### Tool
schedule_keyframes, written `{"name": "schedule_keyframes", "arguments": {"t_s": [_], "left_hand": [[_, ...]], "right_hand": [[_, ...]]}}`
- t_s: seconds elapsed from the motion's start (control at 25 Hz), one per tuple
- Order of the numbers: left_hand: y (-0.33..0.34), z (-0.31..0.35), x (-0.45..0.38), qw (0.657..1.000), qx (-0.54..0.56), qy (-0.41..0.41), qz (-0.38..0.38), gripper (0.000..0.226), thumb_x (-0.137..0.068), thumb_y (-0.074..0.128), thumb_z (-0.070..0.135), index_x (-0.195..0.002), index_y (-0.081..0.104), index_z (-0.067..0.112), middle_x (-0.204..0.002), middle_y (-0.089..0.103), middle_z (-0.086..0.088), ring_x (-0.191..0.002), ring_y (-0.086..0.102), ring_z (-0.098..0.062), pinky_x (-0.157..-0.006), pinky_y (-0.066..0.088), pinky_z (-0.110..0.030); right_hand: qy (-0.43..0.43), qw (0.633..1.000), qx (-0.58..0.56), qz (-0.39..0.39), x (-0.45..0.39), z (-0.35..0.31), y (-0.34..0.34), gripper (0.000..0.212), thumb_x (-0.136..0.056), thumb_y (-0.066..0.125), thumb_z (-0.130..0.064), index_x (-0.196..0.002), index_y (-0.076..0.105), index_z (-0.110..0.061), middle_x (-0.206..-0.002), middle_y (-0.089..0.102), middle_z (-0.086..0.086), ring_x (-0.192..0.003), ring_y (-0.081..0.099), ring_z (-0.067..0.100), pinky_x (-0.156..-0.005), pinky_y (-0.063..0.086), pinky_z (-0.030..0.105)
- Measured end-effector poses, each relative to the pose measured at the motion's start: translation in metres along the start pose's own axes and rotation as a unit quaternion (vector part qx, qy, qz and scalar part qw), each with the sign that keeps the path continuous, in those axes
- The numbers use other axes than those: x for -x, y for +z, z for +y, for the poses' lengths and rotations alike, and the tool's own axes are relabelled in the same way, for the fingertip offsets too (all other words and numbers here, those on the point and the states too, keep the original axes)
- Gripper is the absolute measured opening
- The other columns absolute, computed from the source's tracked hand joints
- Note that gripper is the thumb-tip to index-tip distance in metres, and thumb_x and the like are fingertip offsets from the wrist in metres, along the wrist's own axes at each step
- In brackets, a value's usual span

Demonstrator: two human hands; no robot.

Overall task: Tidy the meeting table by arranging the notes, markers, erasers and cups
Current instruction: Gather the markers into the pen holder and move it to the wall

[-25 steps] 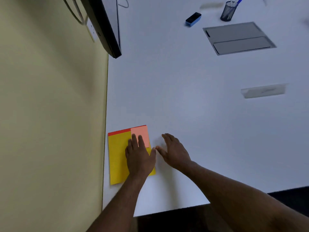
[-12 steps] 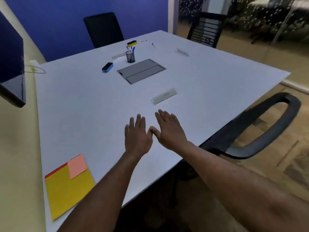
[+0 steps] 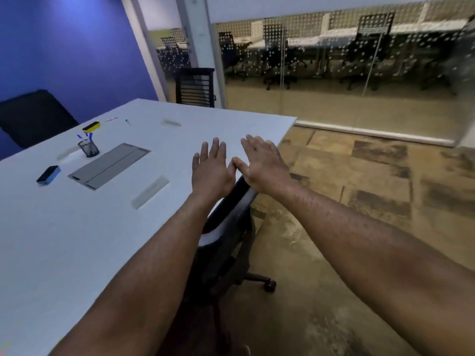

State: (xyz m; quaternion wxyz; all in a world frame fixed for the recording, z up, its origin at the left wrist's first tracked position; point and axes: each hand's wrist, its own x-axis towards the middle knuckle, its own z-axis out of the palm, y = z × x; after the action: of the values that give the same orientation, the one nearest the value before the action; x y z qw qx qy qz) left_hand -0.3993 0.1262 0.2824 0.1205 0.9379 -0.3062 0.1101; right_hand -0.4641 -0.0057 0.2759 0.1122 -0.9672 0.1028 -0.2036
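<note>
My left hand (image 3: 211, 173) and right hand (image 3: 262, 163): flat, fingers straight, slightly spread, holding nothing, above smooth white table (image 3: 64, 240); mesh pen cup (image 3: 89, 148), blue-backed block eraser (image 3: 48, 174).

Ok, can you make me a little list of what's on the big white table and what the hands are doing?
table: white table, seen from a corner
left hand: left hand open, fingers straight, holding nothing
right hand: right hand open, fingers spread, holding nothing
erasers: blue eraser at the left; yellow eraser farther back
pen cup: mesh cup upright, blue pens inside
centre: grey panel flat in the tabletop
loose bits: small pens near the far edge, too blurred to identify
chair: black chair below the hands
</note>
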Motion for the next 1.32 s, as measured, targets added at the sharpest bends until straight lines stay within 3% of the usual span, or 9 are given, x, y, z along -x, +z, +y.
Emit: {"name": "schedule_keyframes", "arguments": {"t_s": [0.32,0.56,0.72,0.96,1.32], "left_hand": [[0.07,0.146,-0.117,0.989,0.023,0.146,-0.028,0.063,-0.102,0.02,0.047,-0.156,0.006,0.018,-0.165,-0.001,0.0,-0.151,-0.005,-0.022,-0.121,0.001,-0.044],[0.111,0.199,-0.213,0.983,0.052,0.171,-0.038,0.066,-0.101,0.018,0.053,-0.156,0.01,0.018,-0.165,0.001,0.0,-0.151,-0.003,-0.022,-0.121,0.0,-0.044],[0.145,0.25,-0.301,0.975,0.071,0.203,-0.053,0.066,-0.101,0.018,0.053,-0.156,0.01,0.018,-0.165,0.001,0.0,-0.151,-0.003,-0.022,-0.121,0.002,-0.045],[0.201,0.306,-0.372,0.968,0.069,0.223,-0.092,0.068,-0.1,0.016,0.056,-0.156,0.006,0.019,-0.165,-0.002,0.0,-0.151,-0.004,-0.022,-0.122,0.002,-0.045],[0.304,0.452,-0.57,0.972,0.082,0.189,-0.11,0.067,-0.101,0.018,0.053,-0.156,0.007,0.017,-0.165,-0.001,-0.003,-0.151,-0.005,-0.023,-0.122,0.0,-0.046]], "right_hand": [[0.15,0.986,0.06,0.049,-0.008,0.176,-0.028,0.076,-0.094,0.013,-0.065,-0.151,0.02,-0.016,-0.162,0.016,0.004,-0.149,0.009,0.021,-0.12,0.002,0.041],[0.207,0.974,0.09,0.032,-0.06,0.274,-0.027,0.077,-0.094,0.014,-0.066,-0.152,0.015,-0.016,-0.162,0.012,0.004,-0.149,0.006,0.02,-0.119,-0.001,0.038],[0.246,0.963,0.087,0.061,-0.11,0.35,-0.024,0.079,-0.092,0.013,-0.068,-0.152,0.018,-0.016,-0.162,0.016,0.004,-0.149,0.01,0.021,-0.119,0.0,0.039],[0.274,0.956,0.086,0.057,-0.146,0.451,-0.01,0.079,-0.093,0.014,-0.067,-0.152,0.016,-0.016,-0.162,0.013,0.004,-0.149,0.007,0.02,-0.12,0.003,0.041],[0.233,0.968,0.084,0.028,-0.291,0.691,-0.005,0.085,-0.088,0.005,-0.071,-0.151,0.018,-0.015,-0.162,0.014,0.006,-0.149,0.009,0.022,-0.119,0.001,0.039]]}}
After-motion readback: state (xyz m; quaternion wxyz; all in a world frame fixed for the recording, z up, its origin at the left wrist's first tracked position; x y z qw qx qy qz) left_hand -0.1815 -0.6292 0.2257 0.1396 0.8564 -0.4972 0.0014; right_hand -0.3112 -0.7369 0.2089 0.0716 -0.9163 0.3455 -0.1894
